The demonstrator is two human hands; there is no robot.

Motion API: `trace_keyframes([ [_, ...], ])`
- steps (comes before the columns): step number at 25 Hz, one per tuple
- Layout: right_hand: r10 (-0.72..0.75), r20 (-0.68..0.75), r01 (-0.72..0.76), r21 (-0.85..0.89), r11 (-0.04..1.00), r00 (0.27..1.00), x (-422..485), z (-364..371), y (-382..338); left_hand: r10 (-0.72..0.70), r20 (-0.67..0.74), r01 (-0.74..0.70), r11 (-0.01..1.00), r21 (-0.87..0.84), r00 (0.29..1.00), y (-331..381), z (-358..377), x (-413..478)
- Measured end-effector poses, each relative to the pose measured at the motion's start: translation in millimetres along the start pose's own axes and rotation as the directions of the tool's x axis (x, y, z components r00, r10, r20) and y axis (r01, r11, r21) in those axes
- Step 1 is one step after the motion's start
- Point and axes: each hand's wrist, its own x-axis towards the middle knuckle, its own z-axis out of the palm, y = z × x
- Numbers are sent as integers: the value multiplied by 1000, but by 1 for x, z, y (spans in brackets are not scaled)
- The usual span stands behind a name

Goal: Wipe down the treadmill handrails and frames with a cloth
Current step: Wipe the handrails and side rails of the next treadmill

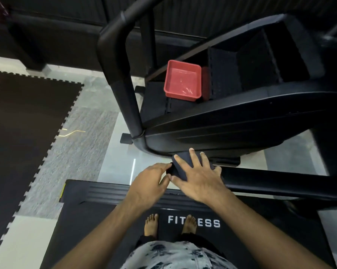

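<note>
**Wiping the low bar the right way**

The big black treadmill (241,121) fills most of the view. A person stands on its belt (105,220) with bare feet (152,224) and looks down. A tall curved handrail (125,84) goes up on the left side. A black frame bar (270,183) runs across low down, just under the hands. A red tray (182,80) sits up on the treadmill's shelf, well apart from the hands.

The dark cloth (183,162) is folded small. It lies at the corner where the handrail bends into the frame bar.

The right hand (198,179) lies flat on top of the cloth with its fingers spread wide and straight. It presses the cloth down and does not grab it. The left hand (150,181) is just beside it. Its fingertips seem to pinch the left end of the cloth.

This looks like the wiping step on the frame. To do it well, the flat hand should push down evenly and slide the cloth along the bar in long, slow strokes. The pinching hand should hold the end so the cloth does not bunch up or slip off. The corner bend needs extra care, because dirt may hide there. The cloth and the bar are both dark, so it is hard to see which spots are clean. Going in order, from one end to the other, helps not to miss any.
</note>
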Motion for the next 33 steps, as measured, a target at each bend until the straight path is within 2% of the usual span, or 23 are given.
trace_keyframes([
  [1,44,82,-46,28,999,996,13,-9,-1,4,-6,-4,1000,-4,1000,0,0,2],
  [3,60,88,-64,44,997,994,27,-20,-4,6,-4,-6,1000,-17,1000,-1,1,5],
  [6,-114,-165,82,-190,978,980,-3,6,-3,15,16,-15,1000,-12,1000,-4,5,6],
  [7,-159,-174,122,-205,971,972,-4,9,0,16,15,-15,1000,-9,1000,-5,7,6],
  [8,-141,-118,122,-154,980,983,7,3,6,15,11,-15,1000,4,1000,-6,9,7],
  [10,84,103,-89,46,995,991,44,-23,12,8,12,-9,999,36,1000,-7,11,10],
  [11,159,172,-171,62,983,972,50,-30,8,4,17,-5,999,46,1000,-7,11,11],
  [12,169,155,-174,24,984,973,48,-24,7,5,25,-6,999,53,1000,-6,11,12],
  [14,40,-60,-47,-120,992,997,15,0,-3,15,36,-17,998,61,999,-4,8,14],
  [15,-25,-108,11,-131,991,994,5,7,-3,18,38,-21,998,65,999,-4,7,15],
  [16,-54,-90,44,-106,993,995,11,5,7,20,38,-23,997,79,999,-3,8,16],
  [17,26,-40,-26,-13,1000,999,28,-7,19,14,38,-18,995,103,999,-3,8,17],
  [18,159,51,-162,59,985,986,45,-17,22,5,42,-11,992,129,999,-1,7,18],
  [19,262,114,-269,50,962,958,52,-23,18,0,57,-8,989,148,998,1,8,19],
  [20,274,72,-273,-24,962,959,52,-16,16,-2,76,-10,987,157,997,3,8,21],
  [22,109,-134,-126,-125,984,985,24,9,0,19,115,-39,984,175,993,7,8,23],
  [24,9,-111,-17,-71,997,994,29,7,19,46,132,-71,978,197,990,9,9,28],
  [26,251,58,-256,81,963,966,54,-21,44,45,152,-78,972,220,987,13,9,30],
  [27,348,88,-355,71,932,933,54,-24,46,50,162,-87,969,232,986,16,8,31],
  [28,327,29,-327,-12,945,945,47,-16,45,55,173,-97,964,247,983,20,8,31],
  [30,130,-169,-146,-89,985,977,13,8,22,66,187,-117,955,272,980,26,8,34],
  [32,46,-151,-56,-65,996,987,22,3,38,81,181,-132,947,293,980,29,10,37],
  [33,171,-76,-170,23,985,982,37,-12,53,78,184,-131,945,300,980,30,11,38],
])
